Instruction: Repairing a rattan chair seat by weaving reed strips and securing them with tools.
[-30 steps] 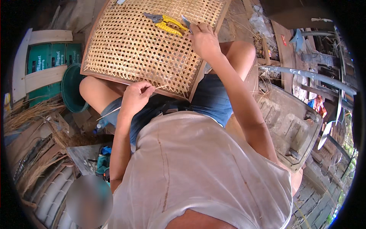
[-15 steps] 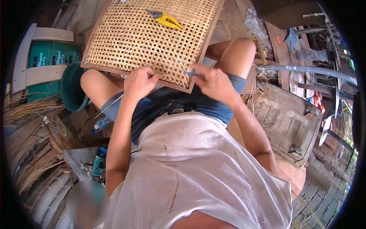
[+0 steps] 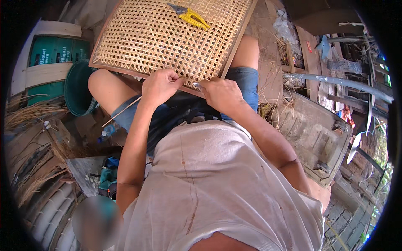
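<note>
A framed panel of woven cane (image 3: pixel 138 46) rests across my lap, its brown wooden rim toward me. At its near edge my left hand (image 3: pixel 161 87) is closed in a pinch. A thin pale cane strip (image 3: pixel 121 112) runs out from behind my left wrist, seemingly from that pinch; its held end is hidden. My right hand (image 3: pixel 224 94) is closed at the panel's near right corner, its fingers round a small grey metal tool (image 3: pixel 197 85) that touches the weave. Most of this tool is covered by the fingers. Yellow-handled pruning shears (image 3: pixel 192 17) lie on the weave.
A green bucket (image 3: pixel 77 94) stands left of my knee, beside green crates (image 3: pixel 50 52). A plastic bottle (image 3: pixel 106 132) lies near my left thigh. To the right are a worn grey lid-like panel (image 3: pixel 314 138) and a long grey pipe (image 3: pixel 335 80).
My right hand has moved left and closed in on the panel's corner, nearer my left hand. My right knee has shifted inward under the panel, and the panel sits slightly further right in view.
</note>
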